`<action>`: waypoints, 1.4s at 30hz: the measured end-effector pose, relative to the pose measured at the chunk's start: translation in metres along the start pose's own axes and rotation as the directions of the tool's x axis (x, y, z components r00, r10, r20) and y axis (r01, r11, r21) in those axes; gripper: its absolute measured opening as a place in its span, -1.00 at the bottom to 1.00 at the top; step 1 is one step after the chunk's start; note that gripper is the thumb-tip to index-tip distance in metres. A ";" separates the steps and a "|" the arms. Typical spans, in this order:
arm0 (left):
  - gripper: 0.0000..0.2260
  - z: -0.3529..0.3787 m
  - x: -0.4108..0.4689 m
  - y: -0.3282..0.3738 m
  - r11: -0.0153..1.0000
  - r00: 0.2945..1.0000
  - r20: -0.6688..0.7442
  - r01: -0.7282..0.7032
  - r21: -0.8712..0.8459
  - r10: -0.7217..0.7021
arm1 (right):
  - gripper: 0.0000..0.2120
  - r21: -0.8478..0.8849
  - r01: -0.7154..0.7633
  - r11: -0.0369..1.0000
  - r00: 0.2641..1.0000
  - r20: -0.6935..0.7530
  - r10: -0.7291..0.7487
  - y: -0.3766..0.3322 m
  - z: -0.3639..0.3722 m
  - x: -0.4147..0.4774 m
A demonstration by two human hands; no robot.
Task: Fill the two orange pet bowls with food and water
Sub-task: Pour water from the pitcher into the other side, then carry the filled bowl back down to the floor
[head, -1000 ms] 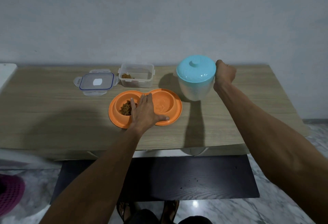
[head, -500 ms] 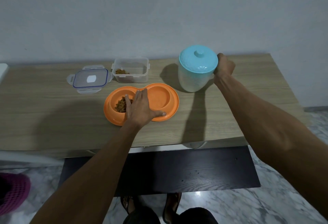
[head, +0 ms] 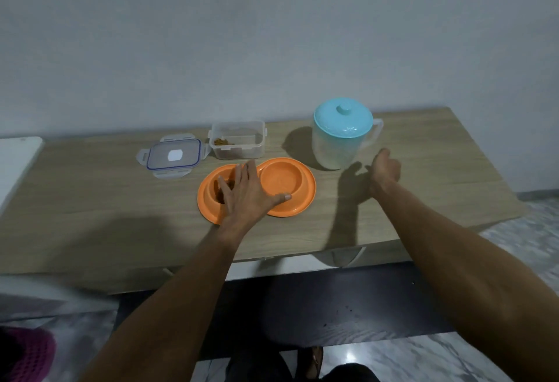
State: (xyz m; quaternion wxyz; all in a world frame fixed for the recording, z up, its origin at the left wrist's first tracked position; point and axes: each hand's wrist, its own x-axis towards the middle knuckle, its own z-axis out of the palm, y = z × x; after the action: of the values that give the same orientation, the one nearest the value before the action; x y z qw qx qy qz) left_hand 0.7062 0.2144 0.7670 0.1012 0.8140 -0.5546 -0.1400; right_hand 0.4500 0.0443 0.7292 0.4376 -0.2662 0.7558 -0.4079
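With the double orange pet bowl (head: 257,189) steadied on the counter (head: 90,197) under the flat, open left hand (head: 246,195), kibble in its left well, the lidded pitcher (head: 343,133) is best gripped firmly by the empty, loosely open right hand (head: 384,170) beside it and tipped slowly.

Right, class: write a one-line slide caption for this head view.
Left hand steadies the orange double bowl; right hand open beside the blue-lidded jug.
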 end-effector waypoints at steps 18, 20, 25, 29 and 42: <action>-0.22 -0.035 0.009 -0.101 0.853 0.894 0.159 0.448 -0.268 -0.419 | -0.20 -0.493 0.128 0.860 0.987 0.151 -0.060 0.028 0.073 -0.134; -0.29 -0.036 0.010 -0.102 0.868 0.901 0.169 0.430 -0.249 -0.399 | -0.29 -0.532 0.120 0.838 0.987 0.157 -0.042 0.029 0.075 -0.137; -0.56 -0.037 0.013 -0.110 0.863 0.898 0.222 0.430 -0.263 -0.380 | -0.49 -0.573 0.096 0.814 0.986 0.165 0.000 0.029 0.076 -0.147; -0.62 -0.037 0.010 -0.109 0.834 0.886 0.263 0.452 -0.315 -0.381 | -0.51 -0.547 0.067 0.835 0.988 0.155 0.022 0.031 0.065 -0.153; -0.61 -0.019 -0.027 -0.017 0.762 0.905 0.338 0.406 -0.505 -0.258 | -0.54 -0.482 0.033 0.876 0.999 0.046 -0.013 0.045 -0.054 -0.145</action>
State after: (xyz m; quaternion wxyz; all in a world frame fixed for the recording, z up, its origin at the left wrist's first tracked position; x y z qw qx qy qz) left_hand 0.7188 0.2456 0.7829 0.2403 0.8087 -0.3419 -0.4139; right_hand 0.4693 0.1990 0.7709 0.3681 -0.3842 0.8211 -0.2065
